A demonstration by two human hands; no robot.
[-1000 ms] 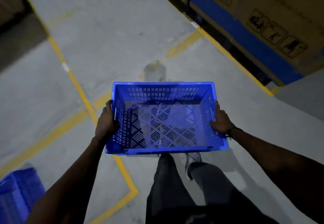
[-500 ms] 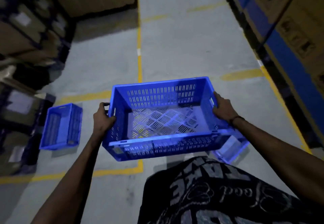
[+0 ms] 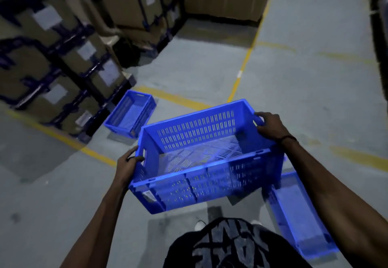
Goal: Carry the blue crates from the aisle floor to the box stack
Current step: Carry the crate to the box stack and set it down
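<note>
Grey concrete warehouse floor (image 3: pixel 210 68) with yellow painted lines, cardboard box stack (image 3: pixel 63 53) standing at the left.

A small blue plastic crate (image 3: pixel 131 116) is sitting on the floor just beside the stack; the left hand (image 3: pixel 128 162) is gripping one end handle of the large slotted blue plastic crate (image 3: pixel 201 156) being held in the air, the right hand (image 3: pixel 270 127) is curling over the opposite rim, and a third blue crate (image 3: pixel 300 215) is lying on the floor at the lower right.
</note>
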